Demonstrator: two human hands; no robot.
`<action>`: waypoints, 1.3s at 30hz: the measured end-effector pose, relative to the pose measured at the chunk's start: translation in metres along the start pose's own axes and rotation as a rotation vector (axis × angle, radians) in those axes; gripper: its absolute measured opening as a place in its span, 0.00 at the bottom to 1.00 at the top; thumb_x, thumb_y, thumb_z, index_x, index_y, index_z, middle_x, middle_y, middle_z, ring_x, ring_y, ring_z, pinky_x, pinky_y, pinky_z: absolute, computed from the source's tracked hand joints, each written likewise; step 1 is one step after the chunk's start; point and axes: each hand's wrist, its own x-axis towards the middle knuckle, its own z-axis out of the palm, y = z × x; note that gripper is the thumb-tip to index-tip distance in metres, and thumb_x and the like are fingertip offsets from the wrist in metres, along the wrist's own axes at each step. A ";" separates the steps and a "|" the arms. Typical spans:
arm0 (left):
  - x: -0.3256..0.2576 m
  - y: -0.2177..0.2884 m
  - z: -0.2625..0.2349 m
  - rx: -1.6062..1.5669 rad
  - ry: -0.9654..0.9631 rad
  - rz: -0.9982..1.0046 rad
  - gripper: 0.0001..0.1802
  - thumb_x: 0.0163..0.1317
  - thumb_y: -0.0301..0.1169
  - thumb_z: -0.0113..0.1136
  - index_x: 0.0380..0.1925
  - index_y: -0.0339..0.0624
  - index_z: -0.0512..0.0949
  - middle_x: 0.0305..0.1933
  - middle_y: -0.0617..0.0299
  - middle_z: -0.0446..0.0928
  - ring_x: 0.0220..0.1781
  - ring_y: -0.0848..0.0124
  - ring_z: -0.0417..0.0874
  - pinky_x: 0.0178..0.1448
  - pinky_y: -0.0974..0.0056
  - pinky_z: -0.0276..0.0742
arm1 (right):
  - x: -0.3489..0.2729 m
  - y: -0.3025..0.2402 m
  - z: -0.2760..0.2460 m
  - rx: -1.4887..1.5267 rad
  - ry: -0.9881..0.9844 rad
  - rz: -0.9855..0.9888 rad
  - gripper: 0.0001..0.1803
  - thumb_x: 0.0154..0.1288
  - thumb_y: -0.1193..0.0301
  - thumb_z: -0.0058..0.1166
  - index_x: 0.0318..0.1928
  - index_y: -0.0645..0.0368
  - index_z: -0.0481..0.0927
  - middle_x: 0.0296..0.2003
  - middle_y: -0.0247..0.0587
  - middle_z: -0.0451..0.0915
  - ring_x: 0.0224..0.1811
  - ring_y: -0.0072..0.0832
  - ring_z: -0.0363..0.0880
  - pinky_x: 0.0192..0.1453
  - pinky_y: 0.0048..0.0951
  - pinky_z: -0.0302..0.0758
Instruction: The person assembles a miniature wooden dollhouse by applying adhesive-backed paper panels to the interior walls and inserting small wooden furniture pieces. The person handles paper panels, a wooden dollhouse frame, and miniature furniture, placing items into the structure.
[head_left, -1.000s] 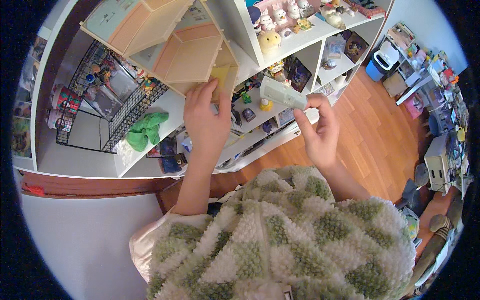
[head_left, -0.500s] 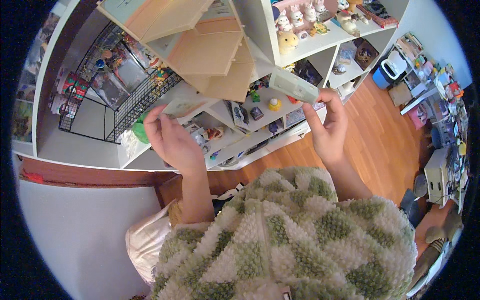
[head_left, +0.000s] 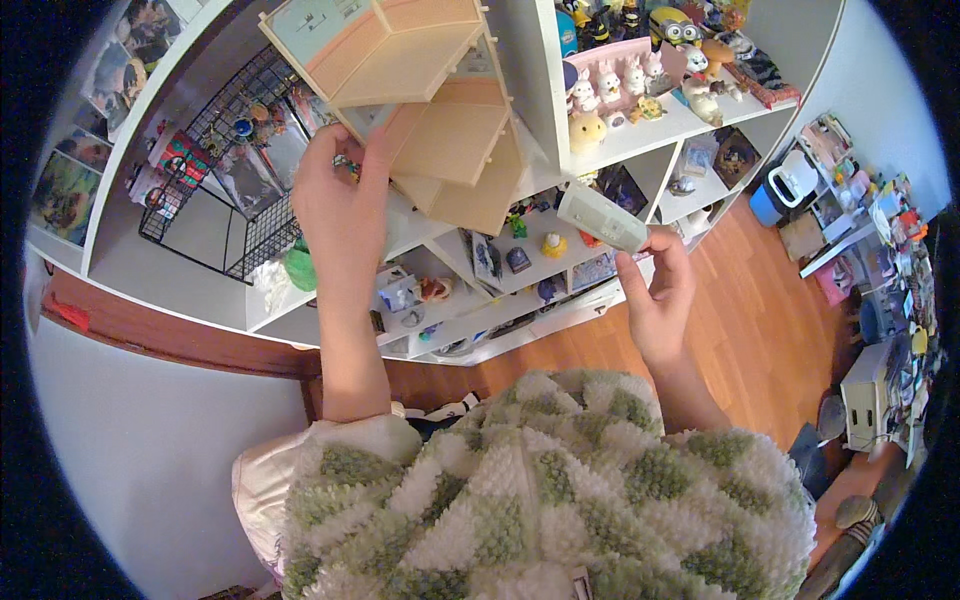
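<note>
One pale piece [head_left: 603, 218] in right hand [head_left: 660, 305]; four rabbit figurines [head_left: 609, 84].

From the head, one fisheye camera is looking down over the fleecy garment [head_left: 550, 480] toward the nearby left grip [head_left: 340, 205] and right grip [head_left: 657, 305], shelves [head_left: 640, 140] lying beyond.

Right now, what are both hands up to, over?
Right hand pinching pale translucent piece. Left hand beside beige tiered structure, grip unclear. Close by on the left: black wire basket.
</note>
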 end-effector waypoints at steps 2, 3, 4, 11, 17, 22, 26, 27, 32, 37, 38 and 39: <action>0.004 0.004 0.003 0.010 0.003 0.048 0.15 0.64 0.35 0.56 0.42 0.33 0.76 0.32 0.57 0.79 0.34 0.73 0.77 0.41 0.68 0.71 | 0.002 -0.001 -0.005 0.001 -0.018 -0.004 0.08 0.57 0.81 0.55 0.35 0.60 0.70 0.35 0.36 0.71 0.40 0.24 0.69 0.49 0.24 0.66; 0.005 0.005 0.004 0.013 0.002 0.072 0.15 0.64 0.35 0.55 0.42 0.32 0.76 0.31 0.56 0.79 0.34 0.72 0.77 0.42 0.67 0.72 | 0.003 -0.001 -0.007 0.002 -0.029 -0.005 0.09 0.57 0.81 0.55 0.36 0.60 0.70 0.36 0.37 0.71 0.40 0.25 0.69 0.49 0.24 0.66; 0.007 0.005 0.005 -0.016 -0.006 0.063 0.16 0.65 0.36 0.55 0.42 0.32 0.76 0.32 0.56 0.79 0.34 0.72 0.77 0.42 0.67 0.72 | 0.004 -0.001 -0.010 0.007 -0.040 -0.020 0.09 0.58 0.81 0.55 0.36 0.60 0.70 0.36 0.37 0.71 0.40 0.26 0.69 0.49 0.25 0.66; 0.000 0.001 0.008 -0.104 0.022 0.090 0.15 0.66 0.35 0.52 0.39 0.32 0.76 0.29 0.52 0.79 0.30 0.72 0.77 0.36 0.65 0.72 | 0.016 0.004 -0.030 0.000 -0.158 -0.146 0.10 0.57 0.81 0.55 0.38 0.61 0.69 0.36 0.42 0.71 0.40 0.32 0.70 0.48 0.29 0.66; -0.028 0.008 0.011 -0.096 0.111 0.043 0.14 0.67 0.32 0.49 0.43 0.32 0.75 0.37 0.55 0.81 0.39 0.72 0.77 0.45 0.66 0.72 | 0.025 0.011 -0.044 0.048 -0.266 -0.134 0.12 0.55 0.82 0.56 0.39 0.61 0.70 0.38 0.43 0.71 0.41 0.33 0.70 0.49 0.30 0.66; -0.058 0.020 0.002 -0.055 0.187 0.010 0.13 0.66 0.28 0.46 0.42 0.31 0.75 0.37 0.55 0.80 0.40 0.71 0.77 0.46 0.66 0.71 | 0.032 0.022 -0.049 0.145 -0.309 -0.175 0.14 0.54 0.83 0.56 0.41 0.61 0.69 0.39 0.43 0.71 0.43 0.34 0.70 0.51 0.31 0.66; -0.090 0.028 -0.018 -0.069 0.200 -0.006 0.13 0.66 0.26 0.43 0.43 0.30 0.74 0.44 0.55 0.78 0.45 0.70 0.76 0.50 0.67 0.71 | 0.033 0.022 -0.050 0.230 -0.346 -0.169 0.15 0.54 0.84 0.56 0.42 0.61 0.69 0.42 0.44 0.71 0.46 0.34 0.69 0.52 0.32 0.65; -0.098 0.031 -0.023 -0.098 0.215 -0.010 0.13 0.66 0.26 0.43 0.44 0.29 0.74 0.45 0.55 0.78 0.47 0.70 0.76 0.51 0.67 0.71 | 0.032 0.021 -0.050 0.259 -0.351 -0.170 0.15 0.54 0.84 0.55 0.42 0.61 0.69 0.43 0.44 0.71 0.47 0.33 0.69 0.52 0.32 0.65; -0.130 0.050 -0.040 -0.390 0.275 -0.132 0.16 0.65 0.28 0.47 0.49 0.29 0.73 0.50 0.55 0.76 0.53 0.69 0.74 0.58 0.67 0.67 | 0.023 0.000 -0.058 0.493 -0.338 -0.075 0.17 0.54 0.84 0.55 0.44 0.60 0.68 0.44 0.43 0.70 0.49 0.30 0.68 0.53 0.29 0.65; -0.143 0.053 -0.046 -0.519 0.251 -0.304 0.14 0.64 0.29 0.48 0.43 0.29 0.76 0.41 0.61 0.79 0.43 0.77 0.74 0.49 0.71 0.68 | 0.013 -0.025 -0.069 0.590 -0.497 -0.028 0.17 0.55 0.83 0.56 0.44 0.62 0.67 0.42 0.40 0.72 0.46 0.26 0.71 0.53 0.28 0.67; -0.145 0.051 -0.047 -0.501 0.234 -0.309 0.14 0.64 0.29 0.48 0.42 0.29 0.76 0.40 0.61 0.79 0.42 0.77 0.74 0.49 0.72 0.68 | 0.009 -0.031 -0.070 0.589 -0.518 0.036 0.16 0.54 0.83 0.56 0.43 0.62 0.68 0.42 0.39 0.72 0.46 0.25 0.71 0.52 0.28 0.67; -0.146 0.048 -0.049 -0.483 0.219 -0.312 0.14 0.64 0.29 0.48 0.41 0.29 0.76 0.40 0.61 0.79 0.42 0.78 0.74 0.49 0.72 0.68 | 0.004 -0.036 -0.069 0.589 -0.539 0.100 0.16 0.54 0.84 0.56 0.43 0.62 0.69 0.41 0.38 0.73 0.45 0.25 0.72 0.52 0.28 0.68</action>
